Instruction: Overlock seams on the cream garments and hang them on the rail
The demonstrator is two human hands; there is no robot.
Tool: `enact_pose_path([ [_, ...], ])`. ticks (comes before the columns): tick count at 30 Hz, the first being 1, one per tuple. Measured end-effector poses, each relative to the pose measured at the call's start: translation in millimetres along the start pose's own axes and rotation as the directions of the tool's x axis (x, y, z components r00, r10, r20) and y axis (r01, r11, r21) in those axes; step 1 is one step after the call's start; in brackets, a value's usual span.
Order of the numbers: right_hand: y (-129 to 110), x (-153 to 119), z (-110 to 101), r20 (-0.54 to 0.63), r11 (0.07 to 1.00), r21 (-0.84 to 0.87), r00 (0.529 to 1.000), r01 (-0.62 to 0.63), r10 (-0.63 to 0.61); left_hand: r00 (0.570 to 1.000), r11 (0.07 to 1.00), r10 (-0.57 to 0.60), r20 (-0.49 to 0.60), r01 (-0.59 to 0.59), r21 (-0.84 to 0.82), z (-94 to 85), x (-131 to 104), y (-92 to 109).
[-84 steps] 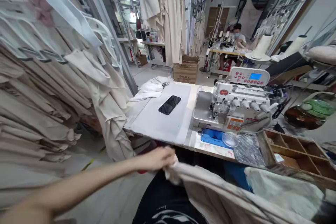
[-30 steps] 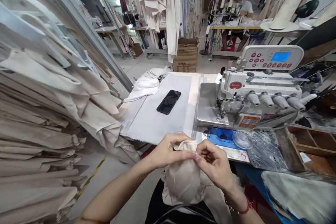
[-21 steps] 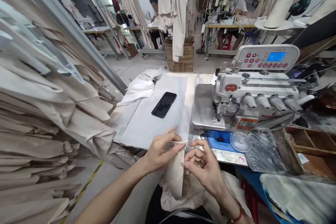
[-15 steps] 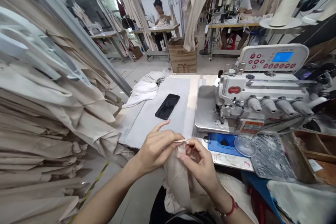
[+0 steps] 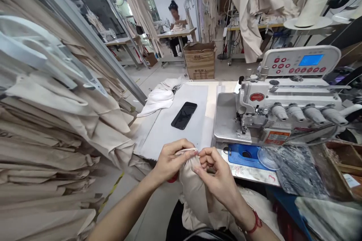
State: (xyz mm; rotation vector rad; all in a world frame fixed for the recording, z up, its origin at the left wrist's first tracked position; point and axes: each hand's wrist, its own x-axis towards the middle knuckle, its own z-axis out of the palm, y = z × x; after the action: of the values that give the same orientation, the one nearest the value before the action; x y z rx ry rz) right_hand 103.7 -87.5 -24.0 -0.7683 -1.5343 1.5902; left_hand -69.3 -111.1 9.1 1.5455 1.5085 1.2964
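Beige fabric (image 5: 194,192) hangs from between my two hands and drapes down over my lap. My left hand (image 5: 174,160) pinches its top edge between thumb and fingers. Close beside it, my right hand (image 5: 215,169) has its fingers curled and its thumb against the same cloth. Beyond my hands a black phone (image 5: 184,115) lies on the pale sheet covering the table (image 5: 158,135). To the right stands a white sewing machine (image 5: 288,101) with a lit blue screen.
White cloth (image 5: 160,98) is bunched at the table's far left. Beige garments (image 5: 42,158) hang along the left side. A blue tray (image 5: 243,154) lies below the machine, with a wooden box (image 5: 343,154) at right. Behind are a cardboard box (image 5: 200,62) and a seated person (image 5: 178,20).
My left hand's fingers have drawn in from an outstretched pose onto the cloth edge. The view has shifted slightly, and a hanging beige cloth now covers the person at the back right.
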Motion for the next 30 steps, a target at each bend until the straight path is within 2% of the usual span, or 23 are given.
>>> enact_pose_path([
  [2, 5, 2, 4, 0.043, 1.000, -0.024, 0.999, 0.001, 0.000, 0.993, 0.987, 0.105, -0.052, -0.098, 0.124, -6.0, -6, 1],
  [5, 3, 5, 10, 0.103, 0.997, -0.060, 0.994, 0.045, -0.038, 0.977, 0.930, 0.210, -0.040, -0.187, 0.316, -25.4, -18, 16],
  [8, -6, 6, 14, 0.135, 0.993, -0.088, 0.988, 0.085, -0.072, 0.980, 0.894, 0.192, 0.051, -0.196, 0.403, -46.6, -17, 43],
  [11, -8, 7, 9, 0.119, 0.997, -0.053, 0.991, 0.062, -0.056, 0.978, 0.920, 0.104, 0.183, -0.165, 0.355, -49.3, 13, 59],
  [13, -1, 8, -3, 0.018, 1.000, -0.020, 1.000, 0.000, 0.001, 0.960, 0.963, 0.071, 0.272, -0.137, 0.233, -33.6, 47, 52],
  [16, 14, 5, -31, -0.231, 0.994, 0.007, 0.967, -0.108, 0.106, 0.941, 0.999, 0.041, 0.337, -0.041, -0.005, 11.9, 93, 24],
  [18, 22, -1, -47, -0.344, 0.990, 0.012, 0.929, -0.141, 0.136, 0.944, 0.995, 0.005, 0.329, 0.027, -0.091, 43.7, 110, 7],
  [20, 28, -8, -57, -0.393, 0.988, 0.012, 0.908, -0.152, 0.145, 0.959, 0.995, 0.015, 0.285, 0.014, -0.100, 65.6, 116, -3],
  [23, 32, -13, -60, -0.429, 0.984, 0.032, 0.887, -0.178, 0.174, 0.970, 0.994, 0.112, 0.215, -0.114, -0.003, 77.5, 115, -8],
  [26, 35, -13, -60, -0.426, 0.979, 0.040, 0.883, -0.199, 0.197, 0.974, 0.979, 0.167, 0.156, -0.182, 0.087, 77.0, 113, -7],
  [27, 36, -12, -60, -0.421, 0.979, 0.038, 0.885, -0.200, 0.197, 0.967, 0.962, 0.216, 0.135, -0.235, 0.142, 76.2, 112, -6],
  [28, 36, -12, -60, -0.412, 0.979, 0.037, 0.890, -0.199, 0.197, 0.947, 0.920, 0.296, 0.124, -0.318, 0.228, 75.7, 111, -5],
  [30, 38, -12, -60, -0.398, 0.980, 0.032, 0.897, -0.195, 0.191, 0.858, 0.740, 0.486, 0.166, -0.505, 0.445, 75.2, 103, -1],
])
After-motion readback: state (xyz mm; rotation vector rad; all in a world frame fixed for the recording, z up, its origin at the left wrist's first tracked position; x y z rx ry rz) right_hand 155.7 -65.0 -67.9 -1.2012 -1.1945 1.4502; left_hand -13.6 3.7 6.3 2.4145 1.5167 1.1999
